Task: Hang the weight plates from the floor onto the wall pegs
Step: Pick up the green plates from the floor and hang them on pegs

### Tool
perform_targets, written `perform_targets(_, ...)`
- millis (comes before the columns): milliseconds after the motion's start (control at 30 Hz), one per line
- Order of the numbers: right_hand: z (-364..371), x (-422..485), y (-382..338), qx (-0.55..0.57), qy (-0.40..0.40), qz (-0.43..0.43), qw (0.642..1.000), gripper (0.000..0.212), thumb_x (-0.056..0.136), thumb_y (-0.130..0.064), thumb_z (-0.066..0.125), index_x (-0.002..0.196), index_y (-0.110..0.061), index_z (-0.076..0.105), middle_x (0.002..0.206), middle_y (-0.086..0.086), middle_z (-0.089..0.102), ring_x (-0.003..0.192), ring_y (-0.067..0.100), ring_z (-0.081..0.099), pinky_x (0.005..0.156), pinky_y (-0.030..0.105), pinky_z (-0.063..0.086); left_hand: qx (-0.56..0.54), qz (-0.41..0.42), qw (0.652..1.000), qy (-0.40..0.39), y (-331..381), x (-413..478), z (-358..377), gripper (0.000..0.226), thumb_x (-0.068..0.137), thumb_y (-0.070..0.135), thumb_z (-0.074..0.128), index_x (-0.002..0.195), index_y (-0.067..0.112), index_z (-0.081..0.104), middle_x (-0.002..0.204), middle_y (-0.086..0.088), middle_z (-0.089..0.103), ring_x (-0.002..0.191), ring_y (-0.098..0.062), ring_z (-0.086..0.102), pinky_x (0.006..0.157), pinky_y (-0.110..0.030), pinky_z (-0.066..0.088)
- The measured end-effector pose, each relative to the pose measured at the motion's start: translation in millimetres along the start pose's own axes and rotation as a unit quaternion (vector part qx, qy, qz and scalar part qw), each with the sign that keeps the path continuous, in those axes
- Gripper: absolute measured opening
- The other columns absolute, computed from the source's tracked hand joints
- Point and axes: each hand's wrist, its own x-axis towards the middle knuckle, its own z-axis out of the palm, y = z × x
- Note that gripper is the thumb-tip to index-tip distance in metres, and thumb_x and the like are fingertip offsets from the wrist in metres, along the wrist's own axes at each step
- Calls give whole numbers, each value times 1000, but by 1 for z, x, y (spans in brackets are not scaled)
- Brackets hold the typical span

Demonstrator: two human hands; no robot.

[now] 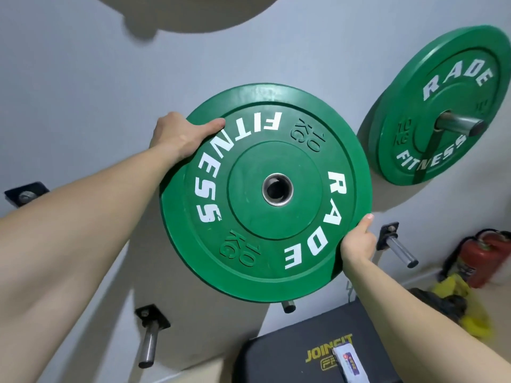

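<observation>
Head view: the green weight plate (265, 192) is up off the floor, held flat-on in front of the pale wall (83, 78). The left hand (179, 136) grips its upper-left rim, thumb laid on the face and fingers curled behind. The right hand (356, 244) clamps the lower-right rim, thumb pointing up along the edge. The hands are well apart, on opposite sides of the plate. The steel-lined centre hole shows dark; whether a peg sits behind it cannot be told.

The white letters read "RADE" and "FITNESS", turned sideways, with "10 KG" moulded twice into the rubber. A second green plate (442, 111) hangs to the upper right on a steel peg (459, 124), showing the same "RADE FITNESS" and "10 KG".

A bare peg (399, 248) juts from the wall just beside the right hand. Another peg tip (289, 306) pokes out under the held plate's lower rim, and a third bare peg (149, 341) sits lower left. Below is a black pad (304, 355) lettered "JOINFIT" in yellow, with a small packet (349, 363) lying on it. A red fire extinguisher (481, 258) and a yellow bag (464, 299) sit at the right on the floor.
</observation>
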Motion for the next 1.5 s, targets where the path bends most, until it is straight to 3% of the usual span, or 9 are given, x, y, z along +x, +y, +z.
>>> perform_targets(267,19,5,4,42,38,17,998,62,102,-59,17,92,-8,51,78,6,52,83,31,52,76,38,41,22,42,998,-35,9,39,27,90,54,93,61,87,10,61,90,-5,64,83,-31,63,75,-41,55)
perform_targets(500,38,-5,25,100,54,71,991,78,100,-63,12,117,-2,59,117,17,63,103,35,58,92,42,47,21,90,995,-23,19,36,25,86,50,98,56,87,22,67,88,0,67,83,-27,64,77,-41,57)
perform_targets(700,62,-14,15,60,34,162,984,79,102,-57,3,150,-1,33,155,23,33,141,45,27,116,53,15,52,182,982,11,30,30,22,70,59,91,59,80,24,64,81,1,67,83,-27,62,72,-37,53)
perform_targets(900,68,-15,-2,47,-112,198,973,56,98,-36,32,151,-20,27,152,11,36,129,39,47,90,59,49,130,230,962,66,46,19,19,76,60,95,52,85,24,61,80,-3,61,78,-30,54,66,-35,43)
perform_targets(1067,107,-56,-65,76,-96,192,974,127,55,-97,12,156,-23,-8,164,13,-8,148,44,7,111,70,17,169,227,956,76,53,16,18,85,60,98,47,92,20,62,78,-2,57,75,-30,54,65,-34,43)
perform_targets(1133,111,-68,-83,102,-109,196,969,148,34,-105,14,156,-22,-6,164,11,-7,148,43,8,110,70,16,183,230,952,81,56,13,16,87,59,98,46,92,20,61,77,-2,55,75,-29,52,65,-34,42)
perform_targets(1233,113,-60,-80,129,-136,181,965,139,47,-107,22,156,-22,11,163,9,10,145,42,21,110,69,22,201,253,942,95,60,5,15,87,60,99,45,92,19,58,75,-3,53,72,-29,52,64,-34,42)
perform_targets(1333,118,-53,-77,93,-141,172,971,163,13,-110,15,156,-31,6,164,5,9,145,43,22,108,69,27,211,267,935,99,64,-1,15,83,63,97,46,91,19,52,74,-3,51,71,-29,50,63,-34,41)
perform_targets(1500,108,-52,-88,154,-264,153,940,106,69,-89,49,151,-28,21,161,11,21,132,45,43,89,67,48,232,261,931,107,67,4,16,81,68,94,46,94,18,54,72,-1,49,70,-27,49,62,-35,39)
